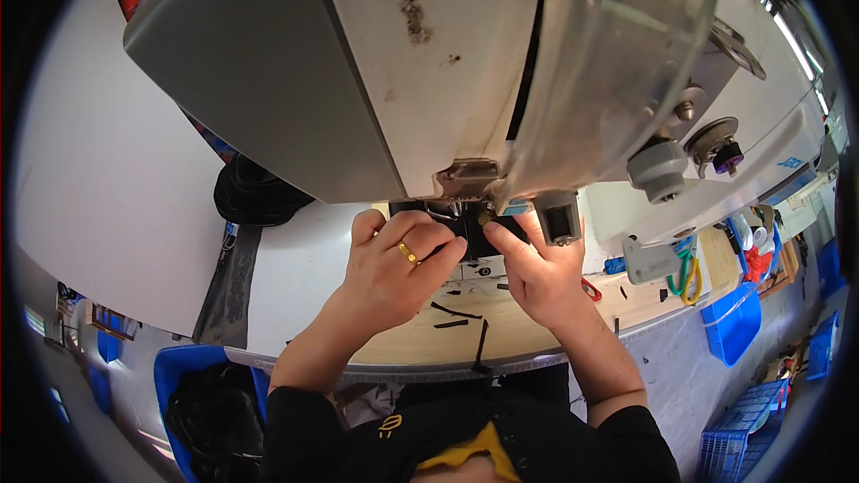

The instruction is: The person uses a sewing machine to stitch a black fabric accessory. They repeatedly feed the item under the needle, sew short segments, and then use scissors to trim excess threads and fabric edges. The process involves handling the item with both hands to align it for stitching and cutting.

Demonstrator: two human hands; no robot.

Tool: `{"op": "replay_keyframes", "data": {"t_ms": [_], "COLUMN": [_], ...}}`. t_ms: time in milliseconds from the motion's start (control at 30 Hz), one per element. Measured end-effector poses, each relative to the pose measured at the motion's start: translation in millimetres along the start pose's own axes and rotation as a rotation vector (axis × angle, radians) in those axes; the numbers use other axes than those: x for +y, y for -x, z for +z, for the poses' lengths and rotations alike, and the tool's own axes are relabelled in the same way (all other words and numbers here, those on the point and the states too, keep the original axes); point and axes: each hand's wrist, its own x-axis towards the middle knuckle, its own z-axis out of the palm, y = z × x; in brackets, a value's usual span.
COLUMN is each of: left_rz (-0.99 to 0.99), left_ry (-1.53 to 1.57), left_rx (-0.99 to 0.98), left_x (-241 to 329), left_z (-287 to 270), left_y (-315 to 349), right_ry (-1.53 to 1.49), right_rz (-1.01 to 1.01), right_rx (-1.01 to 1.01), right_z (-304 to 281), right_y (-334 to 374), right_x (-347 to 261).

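A flat black piece of material (484, 247) lies under the needle area of a large white and grey sewing machine (438, 72). At its left edge is my left hand (394, 264), a gold ring on one finger, its fingers curled and thumb pressed in against the piece. From the other side my right hand (544, 273) rests on the piece, one digit stretched out close to the presser foot and the others reaching back beneath the machine head. The machine partly hides those fingertips and the far part of the piece.
Black scraps (452, 324) litter the pale table (394, 344). Red-handled scissors (591, 289) lie beside my right wrist, green and yellow ones (689, 277) farther right. A black coiled bundle (255, 192) sits at left. Blue bins (170, 376) stand below the table edge. The machine head hangs low over both hands.
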Motion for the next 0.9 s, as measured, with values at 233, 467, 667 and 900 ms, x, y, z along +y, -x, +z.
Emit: {"op": "replay_keyframes", "data": {"t_ms": [233, 467, 667, 900], "left_rz": [-0.016, -0.021, -0.01, -0.068], "left_ry": [-0.023, -0.06, -0.059, 0.019], "left_rx": [0.115, 0.139, 0.197, 0.238], "left_x": [-2, -9, -14, -25], "left_z": [13, 18, 25, 35], "left_y": [6, 6, 9, 11], "right_ry": [-0.032, -0.009, 0.001, -0.007], "right_rz": [-0.001, 0.031, 0.024, 0.011], "right_rx": [-0.003, 0.01, 0.012, 0.012], "right_z": [5, 0, 3, 9], "right_y": [1, -9, -8, -11], "right_x": [9, 5, 9, 18]}}
